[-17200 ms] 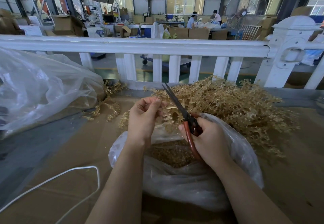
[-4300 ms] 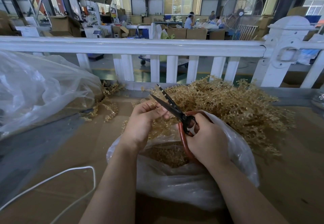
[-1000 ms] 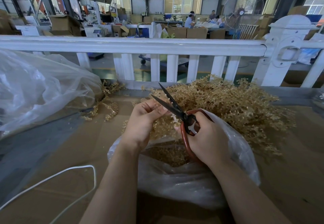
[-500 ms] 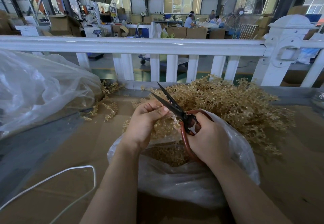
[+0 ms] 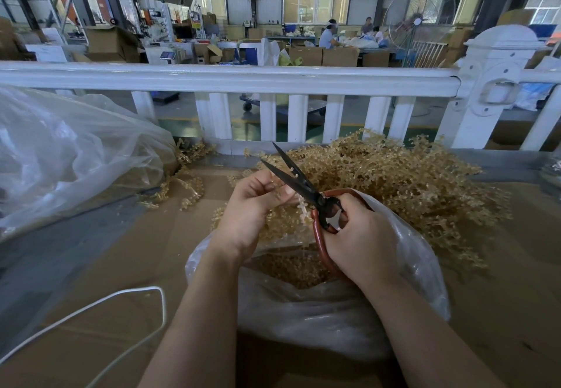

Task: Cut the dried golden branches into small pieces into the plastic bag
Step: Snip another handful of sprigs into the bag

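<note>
Dried golden branches (image 5: 394, 181) heaped at the bench's far edge, against the white railing (image 5: 230, 79); light, brittle, likely to shed beads. Plastic bag (image 5: 318, 318) open at the near edge, cut pieces inside. Left hand (image 5: 252, 205) pinching one thin sprig over the bag's mouth. Right hand (image 5: 361, 236) curled round red-handled scissors (image 5: 306, 187), blades parted. Best held by the stem, close to the cut.
</note>
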Demonstrator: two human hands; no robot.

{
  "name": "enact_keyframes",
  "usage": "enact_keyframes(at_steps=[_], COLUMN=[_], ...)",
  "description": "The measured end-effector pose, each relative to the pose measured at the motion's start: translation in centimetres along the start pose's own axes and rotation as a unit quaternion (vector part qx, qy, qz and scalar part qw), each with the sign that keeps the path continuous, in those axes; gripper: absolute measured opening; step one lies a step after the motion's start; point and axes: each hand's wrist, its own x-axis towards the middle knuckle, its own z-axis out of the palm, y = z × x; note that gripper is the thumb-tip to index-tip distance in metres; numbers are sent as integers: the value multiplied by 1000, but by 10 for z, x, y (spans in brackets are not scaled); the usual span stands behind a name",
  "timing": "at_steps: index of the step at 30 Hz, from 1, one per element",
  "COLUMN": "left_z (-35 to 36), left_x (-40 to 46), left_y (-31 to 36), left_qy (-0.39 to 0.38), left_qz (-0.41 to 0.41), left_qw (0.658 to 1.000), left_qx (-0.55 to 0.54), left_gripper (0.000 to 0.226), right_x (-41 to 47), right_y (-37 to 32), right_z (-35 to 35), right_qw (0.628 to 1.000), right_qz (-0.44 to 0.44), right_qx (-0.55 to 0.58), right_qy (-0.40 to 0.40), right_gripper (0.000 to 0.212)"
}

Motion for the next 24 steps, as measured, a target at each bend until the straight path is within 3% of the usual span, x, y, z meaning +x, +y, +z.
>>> enact_keyframes(at_steps=[14, 19, 24], left_z=[-3, -5, -3], left_x=[2, 3, 3], left_y=[-6, -6, -6], left_qy=[-10, 29, 47], left_qz=[4, 9, 37], left_qw=[1000, 999, 998], left_qx=[3, -37, -2], left_gripper=[11, 20, 6], right_x=[-1, 0, 0], right_y=[-2, 0, 1], right_z=[0, 2, 3], right_qw=[1000, 1000, 999], right_qz=[5, 3, -2], right_qx=[11, 15, 29], right_qy=[6, 17, 27], right_gripper=[46, 50, 54])
